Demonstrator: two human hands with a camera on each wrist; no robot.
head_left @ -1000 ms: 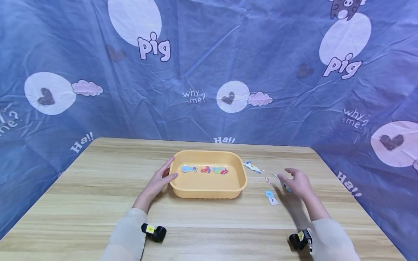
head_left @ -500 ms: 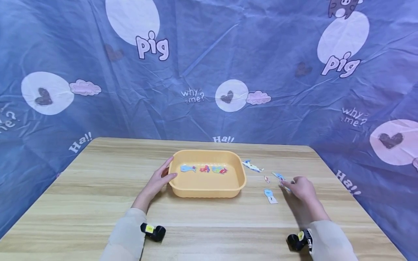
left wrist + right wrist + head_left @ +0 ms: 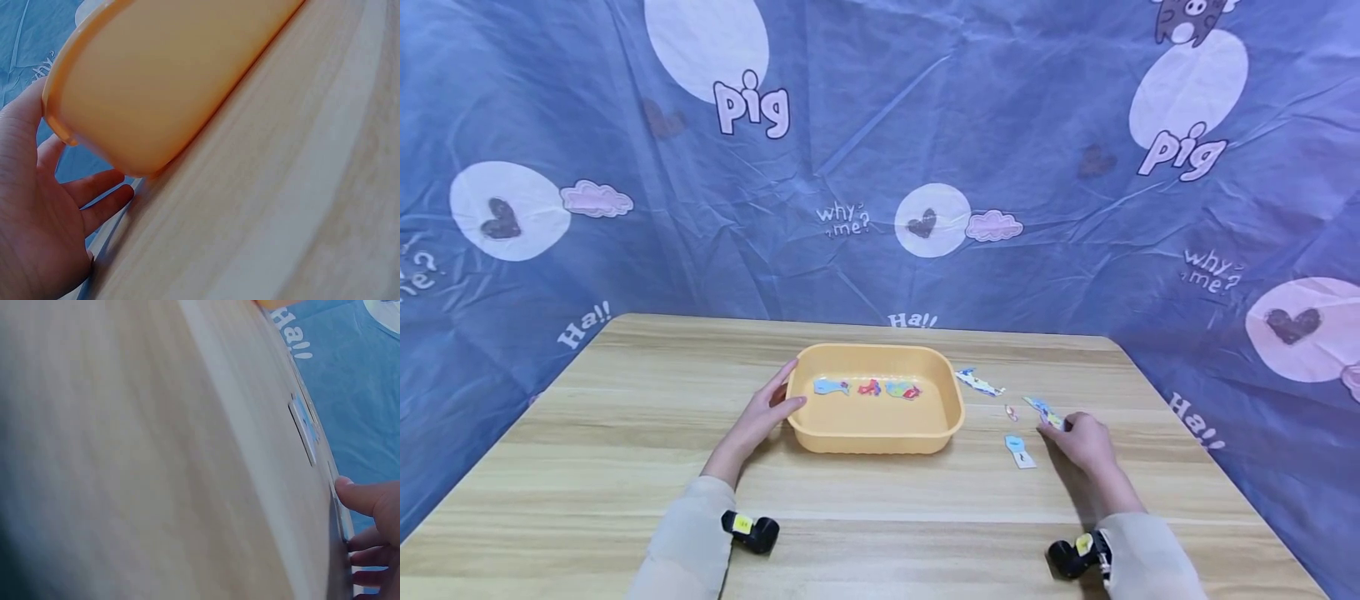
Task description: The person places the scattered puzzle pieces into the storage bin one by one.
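Note:
My left hand [image 3: 766,417] holds the left end of a yellow plastic tray [image 3: 872,444]. In the left wrist view its thumb hooks over the tray's rim and the other fingers lie along the outer wall. Three colourful flat cutouts lie in a row inside: a blue one [image 3: 830,387], a red one [image 3: 870,387] and a green-and-red one [image 3: 902,390]. To the tray's right, my right hand [image 3: 1086,440] is low at the table, thumb and fingers pinching the edges of a flat blue-and-yellow printed cutout [image 3: 1042,407], whose near end the hand partly hides.
More flat cutouts lie between the tray and my right hand: a long blue-and-white one [image 3: 980,383], a tiny reddish one [image 3: 1011,412] and a blue-and-white one [image 3: 1020,452]. Behind the wooden table [image 3: 880,508] hangs a blue printed cloth [image 3: 820,275].
My right hand has come down onto the cutout at the right, and its thumb and fingers have closed in on it. My left hand stays on the tray.

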